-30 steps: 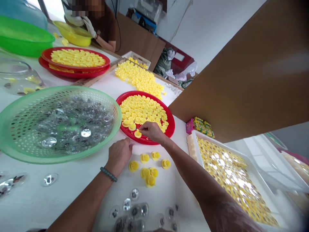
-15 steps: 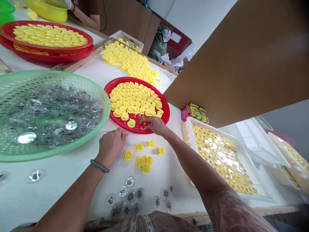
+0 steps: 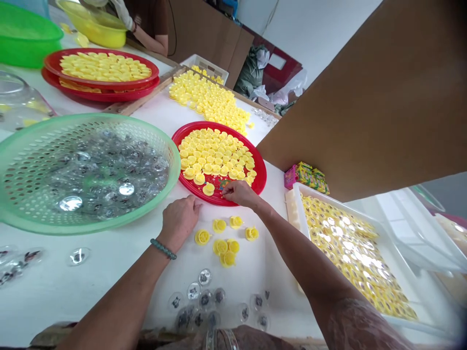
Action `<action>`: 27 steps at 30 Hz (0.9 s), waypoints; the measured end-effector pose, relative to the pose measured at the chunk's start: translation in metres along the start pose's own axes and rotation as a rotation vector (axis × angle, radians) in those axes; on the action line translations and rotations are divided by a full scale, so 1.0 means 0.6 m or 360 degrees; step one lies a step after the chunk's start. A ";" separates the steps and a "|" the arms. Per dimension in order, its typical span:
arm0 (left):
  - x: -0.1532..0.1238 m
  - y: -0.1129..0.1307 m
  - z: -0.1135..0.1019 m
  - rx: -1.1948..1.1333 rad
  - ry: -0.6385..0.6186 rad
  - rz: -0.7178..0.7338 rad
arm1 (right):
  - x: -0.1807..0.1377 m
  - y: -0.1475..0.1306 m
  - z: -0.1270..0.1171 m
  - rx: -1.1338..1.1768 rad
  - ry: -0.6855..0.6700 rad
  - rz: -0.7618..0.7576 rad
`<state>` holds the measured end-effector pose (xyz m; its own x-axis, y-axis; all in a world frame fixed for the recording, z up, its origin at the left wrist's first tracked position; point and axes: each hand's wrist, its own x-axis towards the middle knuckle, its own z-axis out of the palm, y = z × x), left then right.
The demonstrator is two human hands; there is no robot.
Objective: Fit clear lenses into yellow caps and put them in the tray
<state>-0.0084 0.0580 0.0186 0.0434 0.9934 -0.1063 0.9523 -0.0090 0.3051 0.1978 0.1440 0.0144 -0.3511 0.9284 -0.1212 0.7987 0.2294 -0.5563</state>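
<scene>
My right hand (image 3: 241,193) is over the front of a red tray (image 3: 260,170), its fingers drawn together at the patterned bare part. Whatever they pinch is hidden. Rows of small yellow cup-and-saucer pieces (image 3: 218,150) fill most of that tray. Beside the tray's front left rim, my left hand (image 3: 179,219) rests low over the white table with fingers curled; I cannot make out anything in them. Several loose yellow cup pieces (image 3: 226,247) lie on the table between my forearms. Closer to me are clear round discs with dark printed figures (image 3: 205,297).
On the left stands a green mesh basket (image 3: 32,221) of clear discs. Stacked red trays (image 3: 155,78) and a yellow heap (image 3: 207,97) lie farther back. At right, a white tray (image 3: 297,204) holds finished-looking yellow pieces under a cardboard panel (image 3: 357,107). A co-worker's gloved hand (image 3: 123,13) is at a yellow basin.
My right fingers have closed together at the tray's front. The whole view has shifted, so things sit farther right in the picture. My left hand stays beside the tray rim.
</scene>
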 end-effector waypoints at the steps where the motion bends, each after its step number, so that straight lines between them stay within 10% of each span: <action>1: 0.000 0.000 0.000 -0.0010 -0.0003 0.0001 | 0.000 -0.001 0.000 0.0018 -0.0012 -0.0008; 18: -0.002 -0.001 -0.001 -0.0072 0.0065 0.0004 | 0.018 -0.075 0.000 0.0100 0.0169 -0.0421; 27: 0.000 0.002 0.007 -0.0101 0.0057 0.0027 | 0.040 -0.033 -0.014 -0.0375 0.0259 -0.0332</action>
<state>-0.0062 0.0574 0.0152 0.0475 0.9966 -0.0669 0.9303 -0.0197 0.3662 0.1774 0.1643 0.0293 -0.4512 0.8845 0.1182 0.8155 0.4625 -0.3478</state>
